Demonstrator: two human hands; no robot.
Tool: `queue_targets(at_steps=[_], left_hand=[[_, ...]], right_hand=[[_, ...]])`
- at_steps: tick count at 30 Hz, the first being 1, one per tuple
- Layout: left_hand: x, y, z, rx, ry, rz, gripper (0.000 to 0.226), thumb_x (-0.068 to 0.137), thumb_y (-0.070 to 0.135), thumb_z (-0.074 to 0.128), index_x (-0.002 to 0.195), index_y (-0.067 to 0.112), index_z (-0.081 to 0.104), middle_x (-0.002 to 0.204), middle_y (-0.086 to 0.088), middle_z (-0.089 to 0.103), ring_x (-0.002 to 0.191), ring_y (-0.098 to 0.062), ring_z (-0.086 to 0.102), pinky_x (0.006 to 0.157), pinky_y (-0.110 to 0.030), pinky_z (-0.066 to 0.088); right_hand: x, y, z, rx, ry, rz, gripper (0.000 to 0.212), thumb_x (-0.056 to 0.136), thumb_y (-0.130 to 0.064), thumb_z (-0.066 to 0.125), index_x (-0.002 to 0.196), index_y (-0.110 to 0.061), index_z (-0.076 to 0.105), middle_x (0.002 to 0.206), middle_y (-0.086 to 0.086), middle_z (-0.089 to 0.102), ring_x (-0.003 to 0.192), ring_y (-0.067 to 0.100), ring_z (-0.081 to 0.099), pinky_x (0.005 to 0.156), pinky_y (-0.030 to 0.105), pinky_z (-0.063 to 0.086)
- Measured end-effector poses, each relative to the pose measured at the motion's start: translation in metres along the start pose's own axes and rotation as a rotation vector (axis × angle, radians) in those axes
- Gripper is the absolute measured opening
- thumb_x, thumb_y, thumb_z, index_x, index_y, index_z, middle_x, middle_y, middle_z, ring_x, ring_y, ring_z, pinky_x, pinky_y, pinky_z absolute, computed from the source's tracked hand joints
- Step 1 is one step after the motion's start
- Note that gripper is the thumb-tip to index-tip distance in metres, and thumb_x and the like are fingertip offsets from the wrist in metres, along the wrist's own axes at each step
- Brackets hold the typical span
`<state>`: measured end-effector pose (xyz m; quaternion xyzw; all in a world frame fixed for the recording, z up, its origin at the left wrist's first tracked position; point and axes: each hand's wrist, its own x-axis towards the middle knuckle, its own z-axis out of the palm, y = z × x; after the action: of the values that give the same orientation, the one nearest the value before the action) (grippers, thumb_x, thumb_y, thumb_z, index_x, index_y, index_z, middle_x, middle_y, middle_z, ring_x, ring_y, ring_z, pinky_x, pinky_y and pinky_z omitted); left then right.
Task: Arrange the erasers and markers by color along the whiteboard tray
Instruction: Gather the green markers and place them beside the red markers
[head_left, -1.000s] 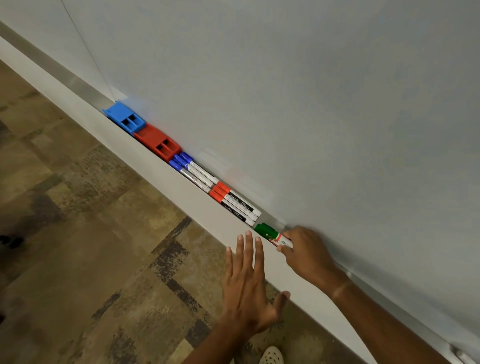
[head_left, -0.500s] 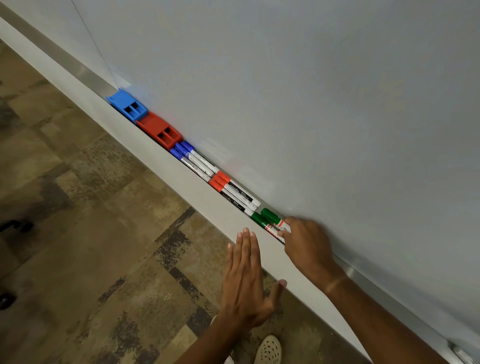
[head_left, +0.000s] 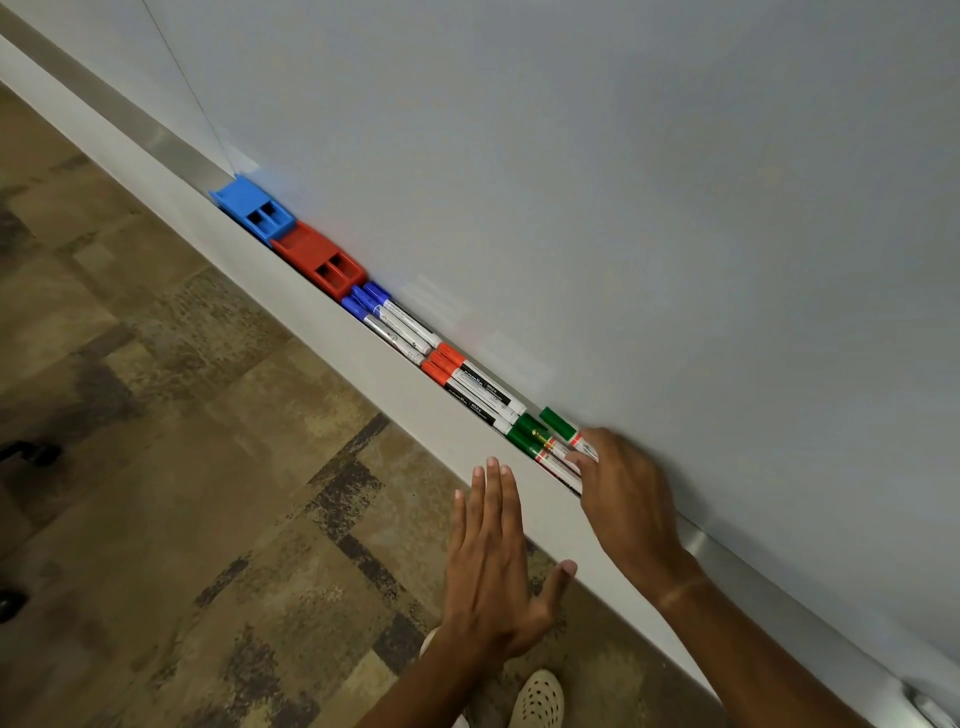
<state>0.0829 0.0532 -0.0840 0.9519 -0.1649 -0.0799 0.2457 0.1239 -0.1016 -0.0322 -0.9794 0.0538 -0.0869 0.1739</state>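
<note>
- The whiteboard tray (head_left: 395, 384) runs as a long channel from far left to near right along the foot of the whiteboard (head_left: 623, 182), and everything in it lies lengthwise along that line.
- At the far left end sits the blue eraser (head_left: 253, 209), with the red eraser (head_left: 319, 261) touching its right end.
- Next come the blue markers (head_left: 387, 317), side by side, caps toward the erasers; the red markers (head_left: 467, 382) follow just after, caps pointing the same way.
- The green markers (head_left: 535, 439) lie last, caps toward the red ones; one green marker (head_left: 563, 427) sits a little farther right, against the board.
- The right hand (head_left: 626, 501) rests over the barrels of the green markers, fingertips curled onto the white barrel of that marker; whether it truly pinches it I cannot tell.
- The left hand (head_left: 491, 561) hangs flat, fingers straight and together, thumb spread, in front of the tray's front wall, holding nothing.
- Right of the hand the tray channel continues bare toward the near right; below lies patterned carpet (head_left: 182, 493) and a pale shoe (head_left: 537, 699).
</note>
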Motion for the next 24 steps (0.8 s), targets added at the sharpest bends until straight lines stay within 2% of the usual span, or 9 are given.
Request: queue_targets(at_steps=[3,5,8,13,18,24], left_hand=[[0.001,0.000,0.000,-0.017,0.002,0.001,0.102,0.082,0.081,0.010,0.155,0.014,-0.013,0.164,-0.005,-0.018,0.152,-0.021,-0.017,0.124,-0.048,-0.003],[0.001,-0.001,-0.001,-0.018,-0.002,0.008,0.102,0.083,0.080,0.013,0.155,0.013,-0.011,0.164,-0.006,-0.016,0.152,-0.021,-0.017,0.124,-0.047,-0.004],[0.001,-0.004,-0.001,0.009,-0.016,0.018,0.103,0.084,0.078,0.020,0.156,0.011,-0.009,0.164,-0.008,-0.016,0.152,-0.021,-0.018,0.122,-0.044,-0.005],[0.000,-0.005,0.000,0.006,-0.029,0.040,0.102,0.085,0.079,0.017,0.156,0.009,-0.005,0.165,-0.009,-0.013,0.153,-0.023,-0.015,0.122,-0.044,-0.005],[0.000,-0.005,-0.002,0.010,-0.044,0.048,0.103,0.084,0.079,0.016,0.156,0.010,-0.006,0.165,-0.009,-0.012,0.153,-0.023,-0.014,0.123,-0.044,-0.004],[-0.002,-0.007,-0.003,0.019,-0.046,0.045,0.104,0.083,0.081,0.013,0.156,0.010,-0.006,0.166,-0.010,-0.011,0.153,-0.022,-0.015,0.123,-0.043,-0.004]], right_hand=[[-0.007,-0.003,0.007,-0.014,0.046,-0.031,0.030,0.083,-0.012,0.070,0.110,0.000,0.064,0.096,0.016,0.067,0.083,0.027,0.069,0.065,0.029,0.057],[-0.008,-0.004,0.010,-0.027,0.054,-0.027,0.034,0.081,-0.011,0.073,0.111,0.000,0.063,0.096,0.017,0.067,0.083,0.028,0.068,0.064,0.032,0.059],[-0.006,-0.004,0.014,-0.070,0.081,-0.057,0.032,0.077,-0.016,0.077,0.103,-0.002,0.065,0.091,0.017,0.071,0.080,0.028,0.069,0.062,0.035,0.059],[0.000,-0.007,0.024,-0.121,0.148,-0.069,0.029,0.071,-0.014,0.083,0.095,-0.007,0.068,0.087,0.011,0.071,0.077,0.023,0.068,0.060,0.026,0.055],[-0.006,-0.010,0.035,-0.062,0.185,-0.027,0.030,0.072,-0.004,0.078,0.101,-0.005,0.070,0.097,0.012,0.070,0.089,0.023,0.066,0.070,0.025,0.055],[-0.006,-0.007,0.033,-0.099,0.121,-0.020,0.036,0.069,0.004,0.077,0.104,-0.002,0.069,0.102,0.011,0.071,0.093,0.026,0.064,0.080,0.033,0.056]])
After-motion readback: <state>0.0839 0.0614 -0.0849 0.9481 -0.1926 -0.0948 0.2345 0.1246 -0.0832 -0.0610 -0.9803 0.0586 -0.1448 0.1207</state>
